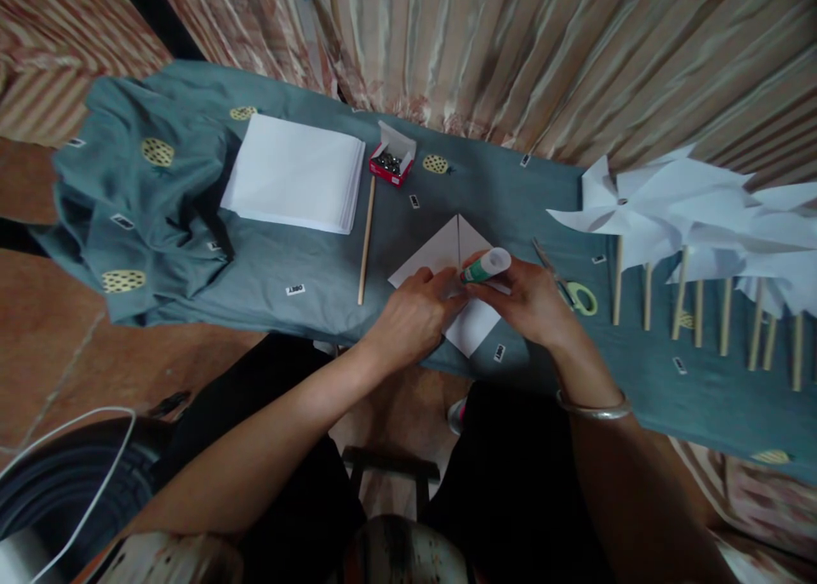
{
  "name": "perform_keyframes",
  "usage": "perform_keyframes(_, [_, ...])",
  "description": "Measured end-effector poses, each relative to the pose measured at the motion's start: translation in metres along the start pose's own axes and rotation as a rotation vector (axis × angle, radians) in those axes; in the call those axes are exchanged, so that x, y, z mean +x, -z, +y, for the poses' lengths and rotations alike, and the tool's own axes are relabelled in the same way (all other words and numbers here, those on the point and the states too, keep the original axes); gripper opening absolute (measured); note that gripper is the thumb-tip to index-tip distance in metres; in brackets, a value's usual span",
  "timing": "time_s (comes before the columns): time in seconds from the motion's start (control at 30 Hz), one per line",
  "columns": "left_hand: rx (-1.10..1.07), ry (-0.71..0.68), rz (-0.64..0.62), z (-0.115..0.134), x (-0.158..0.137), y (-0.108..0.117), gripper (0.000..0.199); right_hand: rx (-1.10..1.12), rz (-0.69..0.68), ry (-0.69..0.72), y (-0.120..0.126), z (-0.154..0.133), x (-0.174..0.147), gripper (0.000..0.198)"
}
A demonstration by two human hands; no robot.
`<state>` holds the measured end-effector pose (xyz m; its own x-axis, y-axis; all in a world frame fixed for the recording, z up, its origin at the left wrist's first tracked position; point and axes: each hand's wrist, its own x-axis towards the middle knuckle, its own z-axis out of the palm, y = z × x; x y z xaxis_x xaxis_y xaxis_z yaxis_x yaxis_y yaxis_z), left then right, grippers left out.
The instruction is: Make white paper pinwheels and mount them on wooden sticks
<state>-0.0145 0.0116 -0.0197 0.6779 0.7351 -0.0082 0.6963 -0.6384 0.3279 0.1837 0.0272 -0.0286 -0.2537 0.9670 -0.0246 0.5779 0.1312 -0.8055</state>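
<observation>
A white square of paper (471, 327) with cut lines toward its middle lies cornerwise on the table. My left hand (421, 312) rests on it, fingers drawn together at the paper's centre, where they hold it; the exact grip is partly hidden. My right hand (527, 294) is closed around a green and white glue stick (486, 266), tilted with its green end toward the centre, close by the left fingertips. Just right of my right hand lies a pair of scissors (582, 298) with light green handles.
A stack of white paper (297, 171) lies at the left. Beside it are an open red box (391, 157) of small metal pins and a wooden stick (366, 242). Several white paper pinwheels (664, 214) on sticks lie at the right. A green patterned cloth (306, 265) covers the table.
</observation>
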Motion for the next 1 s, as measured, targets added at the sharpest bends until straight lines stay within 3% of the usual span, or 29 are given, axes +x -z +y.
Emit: perform_keyframes(1.0, [-0.001,-0.002,-0.002,-0.0008,0.0003,-0.0023,0.044,-0.136,0.094,0.001,-0.0087,-0.0046,-0.0029,0.024])
